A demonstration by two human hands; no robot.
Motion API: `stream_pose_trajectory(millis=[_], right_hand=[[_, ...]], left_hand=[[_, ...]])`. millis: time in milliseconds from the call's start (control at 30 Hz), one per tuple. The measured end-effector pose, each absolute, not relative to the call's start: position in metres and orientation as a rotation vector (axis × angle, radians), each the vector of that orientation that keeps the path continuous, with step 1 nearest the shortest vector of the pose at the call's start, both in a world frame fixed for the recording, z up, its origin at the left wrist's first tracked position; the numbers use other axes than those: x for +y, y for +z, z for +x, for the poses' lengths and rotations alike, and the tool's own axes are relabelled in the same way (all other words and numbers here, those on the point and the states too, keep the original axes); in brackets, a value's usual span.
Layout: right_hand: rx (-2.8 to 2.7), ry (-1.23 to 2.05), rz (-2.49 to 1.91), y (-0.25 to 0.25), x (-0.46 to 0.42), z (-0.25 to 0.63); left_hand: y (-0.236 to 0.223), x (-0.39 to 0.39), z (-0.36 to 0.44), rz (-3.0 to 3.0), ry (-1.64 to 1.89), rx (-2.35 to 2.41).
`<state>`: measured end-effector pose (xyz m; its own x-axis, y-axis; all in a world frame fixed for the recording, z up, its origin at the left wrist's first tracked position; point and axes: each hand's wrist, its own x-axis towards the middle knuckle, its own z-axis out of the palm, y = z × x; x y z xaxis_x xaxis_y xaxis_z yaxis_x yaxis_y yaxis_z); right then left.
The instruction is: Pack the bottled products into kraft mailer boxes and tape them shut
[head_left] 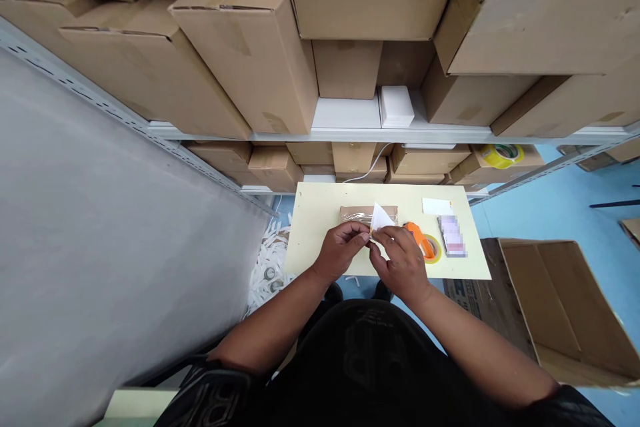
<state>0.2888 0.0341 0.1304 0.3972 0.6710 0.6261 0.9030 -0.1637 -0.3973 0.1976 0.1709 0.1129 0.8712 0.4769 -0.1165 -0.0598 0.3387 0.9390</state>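
My left hand and my right hand meet over the front of a small cream table. Both are closed, with fingertips pinched together at the lower corner of a white slip of paper, which looks folded or tilted up into a point. Behind the fingers lies a small brown cardboard box with shiny clear tape across its top; my hands hide its front. An orange tape dispenser with a roll of yellowish tape lies just right of my right hand, which partly covers it.
On the cream table, a white card and a blurred purple-pink stack lie at the right. Shelves of cartons rise behind. An open carton stands on the floor at right; white paper scraps lie at left.
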Motion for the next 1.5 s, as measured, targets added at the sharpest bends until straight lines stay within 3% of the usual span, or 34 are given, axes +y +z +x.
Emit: stream_pose_trajectory(millis=[633,933,1200,1500], right_hand=[[-1.365,-0.323,-1.914,0.127,0.03,0.281],[-1.012,0.032,-1.809,0.119,0.032,0.281],[-0.417,0.403,-1.665,0.105,0.042,0.289],[-0.374,0.548,-1.572,0.101,0.064,0.281]], left_hand=[[0.108,0.164,0.19,1.537,0.453,0.439],[0.103,0.162,0.188,1.472,0.37,0.448],[0.056,0.194,0.155,1.101,0.407,0.79],[-0.015,0.281,0.038,1.137,0.468,1.306]])
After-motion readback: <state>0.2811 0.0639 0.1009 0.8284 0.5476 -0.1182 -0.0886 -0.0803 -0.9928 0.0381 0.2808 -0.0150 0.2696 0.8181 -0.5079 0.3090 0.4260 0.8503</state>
